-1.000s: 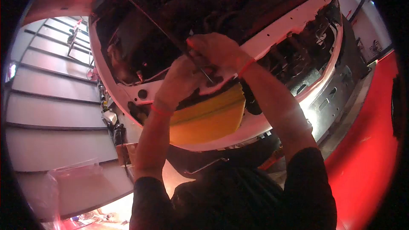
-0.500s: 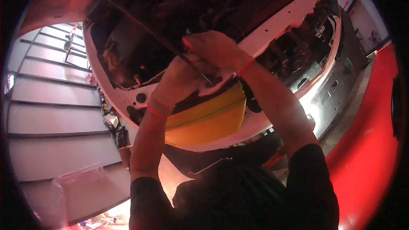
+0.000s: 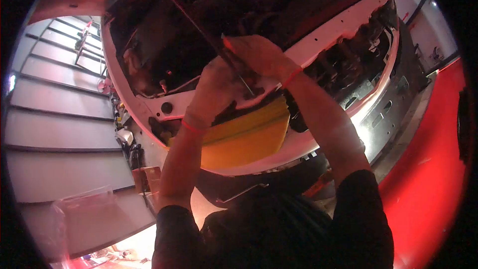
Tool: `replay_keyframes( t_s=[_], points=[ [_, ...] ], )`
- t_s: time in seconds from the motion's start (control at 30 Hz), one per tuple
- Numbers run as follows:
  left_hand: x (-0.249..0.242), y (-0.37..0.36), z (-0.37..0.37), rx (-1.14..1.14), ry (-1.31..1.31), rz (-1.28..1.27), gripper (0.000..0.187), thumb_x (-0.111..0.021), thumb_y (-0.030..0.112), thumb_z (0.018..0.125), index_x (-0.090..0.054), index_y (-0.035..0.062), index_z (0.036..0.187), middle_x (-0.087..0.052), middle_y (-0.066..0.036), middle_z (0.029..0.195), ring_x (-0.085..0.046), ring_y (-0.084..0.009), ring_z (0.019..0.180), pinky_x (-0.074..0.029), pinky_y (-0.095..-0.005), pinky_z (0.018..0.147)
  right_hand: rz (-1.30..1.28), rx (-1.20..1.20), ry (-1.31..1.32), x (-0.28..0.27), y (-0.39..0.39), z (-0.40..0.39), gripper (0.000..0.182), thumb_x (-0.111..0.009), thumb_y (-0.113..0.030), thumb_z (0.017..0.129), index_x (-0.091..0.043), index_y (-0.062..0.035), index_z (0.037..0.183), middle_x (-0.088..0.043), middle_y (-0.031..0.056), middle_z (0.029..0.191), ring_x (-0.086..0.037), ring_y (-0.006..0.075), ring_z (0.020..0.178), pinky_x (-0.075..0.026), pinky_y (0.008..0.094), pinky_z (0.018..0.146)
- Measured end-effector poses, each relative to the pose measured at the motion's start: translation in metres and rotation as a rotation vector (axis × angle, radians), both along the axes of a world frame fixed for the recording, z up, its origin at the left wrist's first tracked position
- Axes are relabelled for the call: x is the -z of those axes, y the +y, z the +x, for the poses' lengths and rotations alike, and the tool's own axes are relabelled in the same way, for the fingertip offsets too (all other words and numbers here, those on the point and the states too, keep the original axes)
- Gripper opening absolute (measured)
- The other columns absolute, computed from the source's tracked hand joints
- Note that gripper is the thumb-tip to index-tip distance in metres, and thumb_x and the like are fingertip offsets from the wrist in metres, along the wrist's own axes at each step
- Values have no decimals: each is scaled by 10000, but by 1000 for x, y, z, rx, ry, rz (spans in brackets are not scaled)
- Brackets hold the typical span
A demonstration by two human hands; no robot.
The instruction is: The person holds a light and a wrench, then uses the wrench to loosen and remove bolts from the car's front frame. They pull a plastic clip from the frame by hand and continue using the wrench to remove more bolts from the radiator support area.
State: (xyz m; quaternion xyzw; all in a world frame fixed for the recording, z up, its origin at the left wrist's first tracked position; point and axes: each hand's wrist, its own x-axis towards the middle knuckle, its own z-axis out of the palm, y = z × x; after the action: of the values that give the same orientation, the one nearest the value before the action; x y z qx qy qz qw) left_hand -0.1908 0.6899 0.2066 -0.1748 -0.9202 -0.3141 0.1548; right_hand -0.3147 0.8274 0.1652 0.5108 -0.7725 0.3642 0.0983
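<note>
My left hand [image 3: 215, 87], in a light glove with a red cuff, is closed by the front crossmember of an opened car. My right hand [image 3: 261, 56], gloved the same way, is bent over the same spot with its fingers curled. A small pale tip shows at its fingers, too dark to name. Between the camera and the hands, a thin dark rod [image 3: 191, 20] slants down to the white crossmember [image 3: 184, 105]. What either hand grips is hidden. Just below them lies a yellow panel [image 3: 246, 134] on the car's front.
The dark engine bay [image 3: 169, 35] lies beyond the hands. A double-ended wrench [image 3: 242, 193] rests on a dark surface near my body. A grey metal panel [image 3: 383, 114] is at right, beside a red surface [image 3: 423, 169]. Clear plastic sheeting [image 3: 84, 209] is at lower left.
The view has shifted a little, so the rod's upper end appears farther right. Both hands stay together at the crossmember, with the right fingers slightly changed in pose.
</note>
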Motion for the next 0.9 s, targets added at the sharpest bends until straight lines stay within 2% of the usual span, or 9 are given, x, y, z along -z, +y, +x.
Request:
replay_keyframes(
  t_s=[0.1, 0.13, 0.2, 0.3, 0.43, 0.5, 0.63, 0.83, 0.9],
  points=[
    [-8, -3, -1, 19, -196, -15, 352, -791, 92, 813, -720, 24, 1151, -733, -104, 1084, -713, -243, 1033, -555, -337, 891, -112, 9, 255, 15, -6, -8, 265, -512, -249, 1053, -619, -136, 1268, -742, 171, 1015, -731, 393, 884, -597, 502, 738],
    [-6, -4, -1, 17, -198, -16, 352, -791, 92, 813, -720, 24, 1151, -733, -104, 1084, -713, -243, 1033, -555, -337, 891, -114, 7, 253, 18, -7, -9, 265, -512, -249, 1053, -619, -136, 1268, -742, 171, 1015, -731, 393, 884, -597, 502, 738],
    [-2, -3, -4, 99, 31, -274, 155, -761, 238, 759, -751, 98, 825, -713, -123, 883, -688, -365, 853, -551, -428, 769, -113, 11, 293, 13, -7, -8, 277, -531, -235, 1035, -615, -115, 1270, -744, 165, 1015, -737, 383, 876, -602, 504, 723],
    [-3, -2, -7, 132, 127, -268, 147, -765, 261, 767, -731, 119, 784, -697, -113, 851, -686, -346, 809, -553, -426, 747, 30, 29, 91, -6, -2, 3, 215, -494, -254, 1058, -589, -103, 1179, -714, 190, 1011, -687, 434, 930, -549, 519, 793],
    [-7, -12, -7, 237, -40, -157, 140, -772, 271, 759, -733, 138, 776, -694, -87, 834, -684, -311, 815, -552, -417, 736, 4, -11, -9, -6, 5, 6, 226, -515, -218, 1044, -585, -110, 1229, -714, 185, 1031, -697, 415, 946, -556, 517, 800],
    [-3, -18, -9, 299, 47, -278, 228, -694, 114, 814, -789, 88, 1019, -737, -106, 1112, -671, -333, 1077, -530, -404, 968, 11, 23, 95, -3, -1, 2, 292, -455, -301, 1076, -642, -109, 1193, -716, 180, 968, -694, 410, 955, -540, 506, 817],
    [-7, -7, -3, 177, 128, -528, 230, -713, 118, 800, -798, 100, 1013, -742, -97, 1121, -671, -330, 1085, -532, -404, 964, -150, 35, 222, 14, -6, -2, 326, -443, -315, 1078, -653, -99, 1201, -719, 171, 950, -697, 399, 952, -541, 491, 812],
    [-12, -1, 0, 108, -113, -196, 234, -790, 203, 762, -796, 109, 976, -736, -123, 1107, -686, -338, 1048, -559, -394, 904, 101, 36, -443, -10, -2, 2, 323, -543, -198, 1020, -568, -98, 1326, -716, 165, 1091, -701, 396, 972, -553, 487, 865],
    [-9, -1, -4, 60, 136, -332, 197, -797, 261, 725, -714, 100, 803, -668, -137, 801, -687, -361, 782, -557, -473, 681, -120, 5, 161, 18, -8, -10, 337, -463, -334, 1077, -643, -84, 1215, -721, 166, 1068, -695, 407, 968, -519, 495, 873]
  ],
)
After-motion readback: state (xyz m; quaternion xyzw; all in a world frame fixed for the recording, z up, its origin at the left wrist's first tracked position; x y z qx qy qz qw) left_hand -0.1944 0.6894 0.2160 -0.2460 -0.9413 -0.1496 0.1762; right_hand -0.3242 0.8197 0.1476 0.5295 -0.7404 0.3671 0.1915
